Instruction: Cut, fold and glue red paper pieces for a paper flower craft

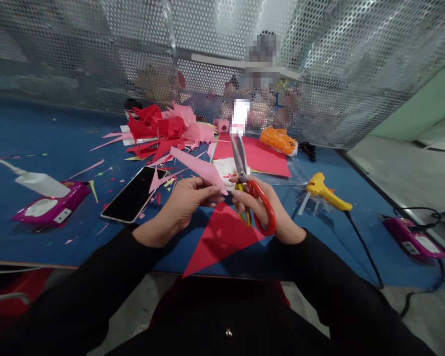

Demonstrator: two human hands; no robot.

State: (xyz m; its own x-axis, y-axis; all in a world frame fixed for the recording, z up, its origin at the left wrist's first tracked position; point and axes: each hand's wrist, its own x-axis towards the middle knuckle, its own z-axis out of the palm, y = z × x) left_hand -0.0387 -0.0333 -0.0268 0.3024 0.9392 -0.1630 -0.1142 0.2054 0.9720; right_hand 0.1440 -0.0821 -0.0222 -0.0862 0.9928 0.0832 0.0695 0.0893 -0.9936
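My left hand (185,202) pinches a folded piece of red and pink paper (218,232). Its pink end points up and to the left, and a red triangle hangs down toward me. My right hand (267,207) grips scissors (244,178) with red and yellow handles, their blades pointing away from me and nearly closed beside the paper's upper edge. Both hands hover over the near part of the blue table (40,133).
A black phone (133,194) lies left of my hands, with a magenta device (50,207) and a white plug farther left. A heap of red and pink scraps (163,129) and a red sheet (259,155) lie behind. A yellow glue gun (328,193) lies to the right.
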